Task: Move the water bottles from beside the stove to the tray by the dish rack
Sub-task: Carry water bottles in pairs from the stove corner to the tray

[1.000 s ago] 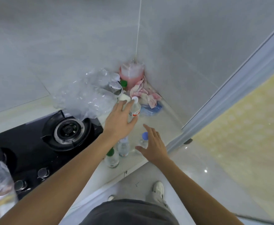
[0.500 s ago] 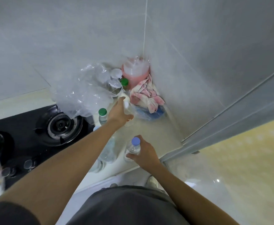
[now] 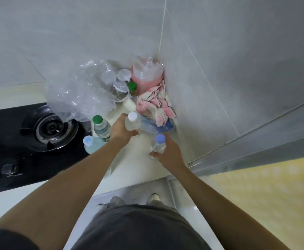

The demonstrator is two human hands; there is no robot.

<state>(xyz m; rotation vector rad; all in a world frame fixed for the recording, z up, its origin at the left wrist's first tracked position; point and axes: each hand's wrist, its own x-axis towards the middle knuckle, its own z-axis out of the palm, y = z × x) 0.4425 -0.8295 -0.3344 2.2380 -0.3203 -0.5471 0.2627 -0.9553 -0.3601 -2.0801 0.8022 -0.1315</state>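
Note:
My left hand (image 3: 121,130) grips a clear water bottle with a white cap (image 3: 132,120) above the pale counter, right of the stove. My right hand (image 3: 169,154) holds a second clear bottle with a lilac-blue cap (image 3: 158,143) nearer the counter's front edge. Two more bottles stand beside the burner: one with a green cap (image 3: 100,126) and one with a light-blue cap (image 3: 90,143), partly hidden by my left forearm. The tray and the dish rack are out of view.
A black gas stove (image 3: 21,141) with a burner (image 3: 52,126) lies at the left. In the tiled corner sit crumpled clear plastic (image 3: 80,94), a pink container (image 3: 147,76), a small green-capped jar (image 3: 132,87) and a pink-white cloth (image 3: 154,105). The counter edge (image 3: 129,184) runs below my arms.
My left hand has closed round the white-capped bottle and drawn it back from the corner. My right hand, which took hold of the blue-capped bottle, now has it raised a little.

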